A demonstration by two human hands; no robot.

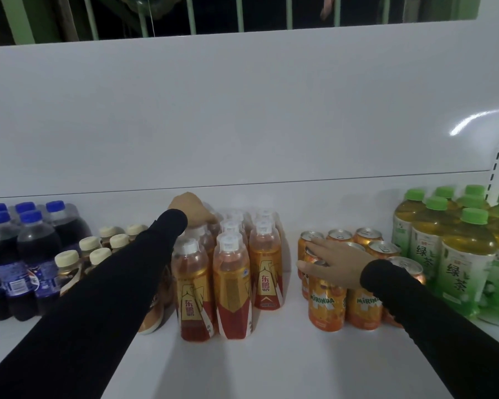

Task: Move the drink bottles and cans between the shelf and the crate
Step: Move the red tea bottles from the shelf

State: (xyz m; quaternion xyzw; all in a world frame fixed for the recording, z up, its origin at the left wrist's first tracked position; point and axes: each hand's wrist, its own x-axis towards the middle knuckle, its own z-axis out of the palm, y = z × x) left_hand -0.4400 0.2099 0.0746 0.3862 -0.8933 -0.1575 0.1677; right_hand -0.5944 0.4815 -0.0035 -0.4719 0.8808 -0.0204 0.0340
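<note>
White shelf (pixel 271 355) under green window bars (pixel 239 12); left hand (pixel 192 208) fingers grip a bottle (pixel 202 226), right hand (pixel 337 262) fingers spread on cans (pixel 326 300).

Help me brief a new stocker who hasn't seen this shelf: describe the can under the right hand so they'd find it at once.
On the white shelf, look between the red-and-gold bottles in the middle and the green tea bottles at the right for the orange Mirinda cans. It is the front-left can of that cluster, nearest the shelf edge, with the right hand resting on its top.
</note>
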